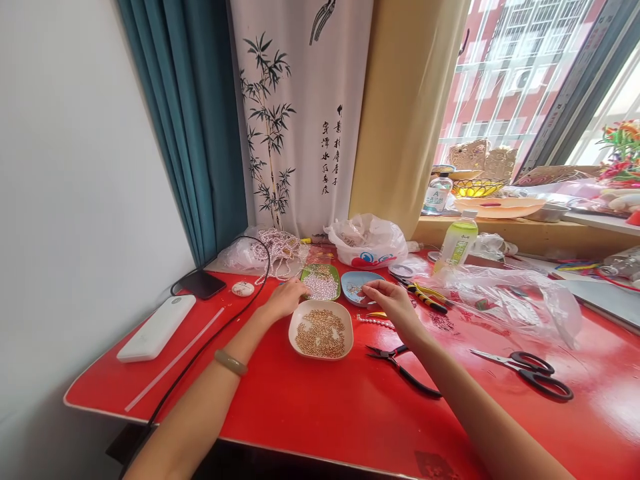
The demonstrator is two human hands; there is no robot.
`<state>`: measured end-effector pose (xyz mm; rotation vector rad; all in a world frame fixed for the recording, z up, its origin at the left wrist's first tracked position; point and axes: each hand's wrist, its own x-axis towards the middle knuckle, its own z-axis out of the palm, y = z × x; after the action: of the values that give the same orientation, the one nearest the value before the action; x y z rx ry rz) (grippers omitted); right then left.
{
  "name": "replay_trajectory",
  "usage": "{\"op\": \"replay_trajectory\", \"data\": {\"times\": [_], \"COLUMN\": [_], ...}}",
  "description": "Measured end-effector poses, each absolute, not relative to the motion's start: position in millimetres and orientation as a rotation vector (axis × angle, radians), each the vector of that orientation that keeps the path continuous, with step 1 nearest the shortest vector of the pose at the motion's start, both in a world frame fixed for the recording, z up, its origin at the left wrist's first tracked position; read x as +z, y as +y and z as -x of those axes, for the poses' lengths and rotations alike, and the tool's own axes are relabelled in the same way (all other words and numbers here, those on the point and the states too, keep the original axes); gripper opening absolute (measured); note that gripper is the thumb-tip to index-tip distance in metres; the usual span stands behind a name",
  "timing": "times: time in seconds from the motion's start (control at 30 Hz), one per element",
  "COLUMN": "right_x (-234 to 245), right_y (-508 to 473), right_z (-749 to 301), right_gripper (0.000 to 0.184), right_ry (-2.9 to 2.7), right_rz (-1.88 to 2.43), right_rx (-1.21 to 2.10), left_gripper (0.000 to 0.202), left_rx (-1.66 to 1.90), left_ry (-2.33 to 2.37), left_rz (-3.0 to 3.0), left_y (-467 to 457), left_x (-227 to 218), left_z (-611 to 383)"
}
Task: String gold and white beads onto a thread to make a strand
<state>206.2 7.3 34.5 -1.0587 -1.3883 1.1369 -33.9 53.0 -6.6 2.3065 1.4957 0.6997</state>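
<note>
My left hand [287, 298] rests at the front edge of a green dish [321, 283] of pale pearl beads, fingers curled together in a pinch; what they hold is too small to make out. My right hand [391, 300] hovers over the near rim of a blue dish [357, 285], fingers also pinched. A white bowl [321, 329] of gold beads sits between my forearms. A short strand of pearls [376, 322] lies just under my right hand.
On the red table [310, 413] lie black pliers [403, 367], scissors [530, 373], yellow-handled pliers [425, 296], a clear plastic bag [515, 300], a green bottle [457, 243], a power bank [157, 327], a phone [203, 284] with black cable, and bagged pearl strings [273, 250].
</note>
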Motion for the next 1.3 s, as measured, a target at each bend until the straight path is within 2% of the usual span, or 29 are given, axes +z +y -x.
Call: {"op": "replay_trajectory", "data": {"times": [0.17,0.37,0.5,0.63,0.93,1.03,1.2,1.3], "right_x": [34.4,34.6,41.4,49.5,46.1,44.5,32.8,22.1], "right_y": [5.9,7.7,-0.1,-11.2,-8.4,-4.5,-1.3,-2.5], "right_z": [-206.9,-207.3,-205.3,-201.4,-205.3,-206.6,-200.9,-194.3], "right_gripper": [0.02,0.019,0.019,0.017,0.015,0.021,0.033,0.035], "right_ry": [-1.391,-1.381,-1.409,-1.487,-1.422,-1.404,-1.596,-1.594], "right_rz": [1.055,1.022,0.937,0.828,0.721,0.808,0.977,0.821], "right_rx": [1.117,1.1,1.138,1.195,1.171,1.153,1.493,1.731], "left_gripper": [0.026,0.029,0.023,0.024,0.018,0.015,0.009,0.008], "left_rx": [0.529,0.796,1.056,1.105,1.033,1.084,1.26,1.318], "left_ry": [1.56,1.502,1.221,0.966,0.859,0.805,0.671,0.626], "left_rz": [-2.557,-2.463,-2.21,-1.886,-1.521,-1.302,-0.868,-0.738], "left_y": [54.3,49.8,31.4,12.7,2.2,3.8,10.5,11.7], "left_x": [-5.9,3.8,9.6,4.3,10.5,18.0,28.5,32.3], "left_z": [36.5,27.4,-7.0,-38.6,-45.0,-39.6,-26.1,-23.2]}}
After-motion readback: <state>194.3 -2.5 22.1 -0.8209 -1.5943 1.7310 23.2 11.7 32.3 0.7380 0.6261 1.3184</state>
